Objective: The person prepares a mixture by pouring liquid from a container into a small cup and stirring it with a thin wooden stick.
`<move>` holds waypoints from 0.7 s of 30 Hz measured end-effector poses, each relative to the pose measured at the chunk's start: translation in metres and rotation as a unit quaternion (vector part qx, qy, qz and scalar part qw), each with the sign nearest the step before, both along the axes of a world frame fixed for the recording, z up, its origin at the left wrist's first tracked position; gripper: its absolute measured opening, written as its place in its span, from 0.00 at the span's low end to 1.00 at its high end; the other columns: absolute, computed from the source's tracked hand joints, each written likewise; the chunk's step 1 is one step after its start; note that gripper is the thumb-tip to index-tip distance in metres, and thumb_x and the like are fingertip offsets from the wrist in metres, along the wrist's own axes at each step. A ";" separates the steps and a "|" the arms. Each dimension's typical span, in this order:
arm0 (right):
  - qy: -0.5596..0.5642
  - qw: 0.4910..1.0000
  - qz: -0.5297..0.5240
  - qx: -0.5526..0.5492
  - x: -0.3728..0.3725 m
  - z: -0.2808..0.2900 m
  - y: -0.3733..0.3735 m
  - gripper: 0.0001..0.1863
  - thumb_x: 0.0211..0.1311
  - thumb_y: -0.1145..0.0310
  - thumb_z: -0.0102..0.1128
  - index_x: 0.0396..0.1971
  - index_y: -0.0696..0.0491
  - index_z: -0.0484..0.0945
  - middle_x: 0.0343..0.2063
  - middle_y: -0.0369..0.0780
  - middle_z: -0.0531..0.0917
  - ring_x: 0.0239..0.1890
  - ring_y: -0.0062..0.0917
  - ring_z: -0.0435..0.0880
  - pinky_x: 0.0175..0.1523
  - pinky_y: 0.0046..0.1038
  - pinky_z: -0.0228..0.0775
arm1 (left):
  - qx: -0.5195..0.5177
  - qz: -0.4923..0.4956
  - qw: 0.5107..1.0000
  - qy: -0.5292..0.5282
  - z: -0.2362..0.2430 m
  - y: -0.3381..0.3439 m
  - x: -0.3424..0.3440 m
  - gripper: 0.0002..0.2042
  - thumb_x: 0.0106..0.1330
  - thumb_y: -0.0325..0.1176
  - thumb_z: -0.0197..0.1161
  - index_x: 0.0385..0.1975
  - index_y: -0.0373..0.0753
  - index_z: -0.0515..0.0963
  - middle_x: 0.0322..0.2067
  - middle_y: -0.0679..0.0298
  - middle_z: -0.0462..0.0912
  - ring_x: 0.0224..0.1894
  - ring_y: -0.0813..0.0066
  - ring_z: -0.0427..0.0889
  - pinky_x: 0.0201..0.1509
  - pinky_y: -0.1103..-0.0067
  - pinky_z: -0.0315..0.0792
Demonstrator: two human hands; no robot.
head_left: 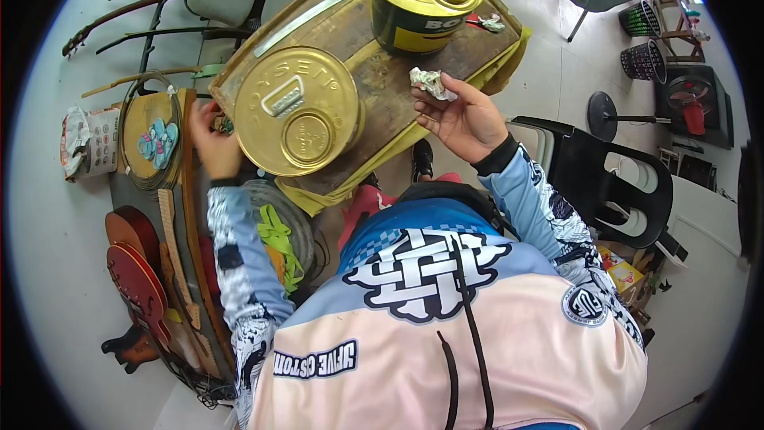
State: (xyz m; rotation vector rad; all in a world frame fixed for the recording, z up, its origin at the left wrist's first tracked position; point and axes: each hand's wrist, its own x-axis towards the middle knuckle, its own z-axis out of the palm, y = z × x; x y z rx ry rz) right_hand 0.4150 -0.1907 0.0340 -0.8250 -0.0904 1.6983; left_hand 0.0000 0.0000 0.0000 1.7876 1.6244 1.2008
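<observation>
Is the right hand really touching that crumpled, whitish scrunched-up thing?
Touching. The head view shows the right hand holding the crumpled whitish wad, its thumb against the wad's edge with no gap showing.

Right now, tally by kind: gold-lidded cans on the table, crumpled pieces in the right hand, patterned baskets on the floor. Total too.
Gold-lidded cans: 2
Crumpled whitish piece in the right hand: 1
Patterned baskets: 2
Total: 5

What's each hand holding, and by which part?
Right hand: crumpled whitish wad, gripped at its right end, by the thumb. Left hand: can't tell, fingertips partly obscured.
</observation>
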 end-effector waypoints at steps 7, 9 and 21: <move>0.128 0.991 0.006 0.032 0.002 0.029 -0.014 0.21 0.79 0.57 0.47 0.59 0.56 0.78 0.52 0.45 0.86 0.56 0.38 0.82 0.62 0.39 0.73 | 0.161 0.018 0.986 -0.035 0.130 -0.151 0.091 0.27 0.62 0.29 0.75 0.60 0.34 0.74 0.51 0.57 0.82 0.54 0.64 0.80 0.57 0.71 0.74; 0.143 0.988 0.049 0.031 -0.001 0.036 -0.019 0.23 0.79 0.55 0.48 0.60 0.56 0.76 0.53 0.43 0.85 0.55 0.34 0.81 0.64 0.38 0.69 | 0.129 -0.152 0.970 0.139 0.149 -0.174 0.138 0.24 0.60 0.30 0.76 0.55 0.34 0.78 0.48 0.54 0.83 0.51 0.58 0.81 0.56 0.69 0.74; 0.168 0.984 0.058 0.019 0.025 0.051 -0.024 0.19 0.80 0.58 0.44 0.55 0.53 0.78 0.51 0.39 0.84 0.54 0.25 0.81 0.64 0.38 0.69 | 0.130 -0.204 0.967 0.086 0.122 -0.165 0.281 0.12 0.54 0.26 0.77 0.38 0.35 0.85 0.38 0.56 0.87 0.45 0.57 0.84 0.52 0.68 0.76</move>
